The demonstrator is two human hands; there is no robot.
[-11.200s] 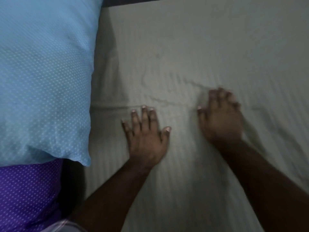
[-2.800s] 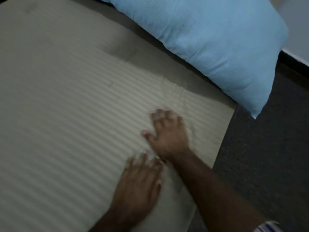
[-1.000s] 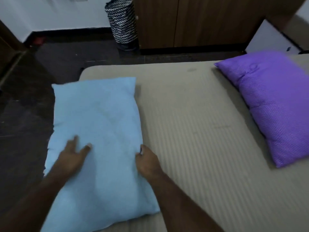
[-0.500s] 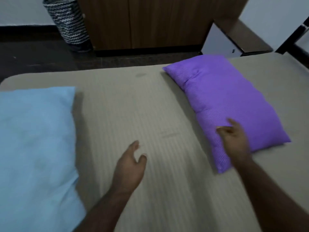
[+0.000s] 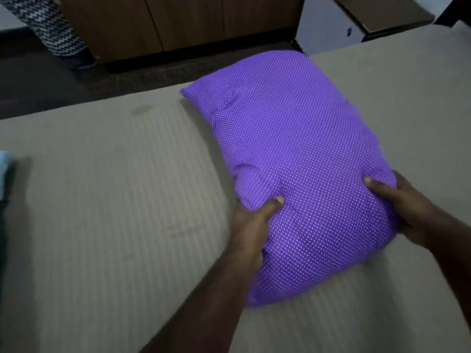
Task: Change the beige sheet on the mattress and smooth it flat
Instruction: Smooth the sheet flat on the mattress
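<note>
Head view. Beige sheet (image 5: 107, 225) lies spread over the mattress, faintly striped, mostly flat; a small dark mark shows near its far edge. Purple dotted pillow (image 5: 293, 154) sits on the sheet, right of centre, angled with one corner toward the far edge.

Left hand (image 5: 251, 225) grips the pillow's near left side: thumb pressed into the top, the other fingers hidden under or behind the fabric, so their spread cannot be told. Right hand (image 5: 405, 207) grips the near right corner, thumb on top denting the cover, remaining fingers curled round the edge.

Sliver of a light blue pillow (image 5: 3, 171) at the left border. Beyond the bed: dark floor (image 5: 38, 82), wooden cabinet (image 5: 178, 21), zigzag-patterned basket (image 5: 48, 26), white box-like unit (image 5: 328, 29).
</note>
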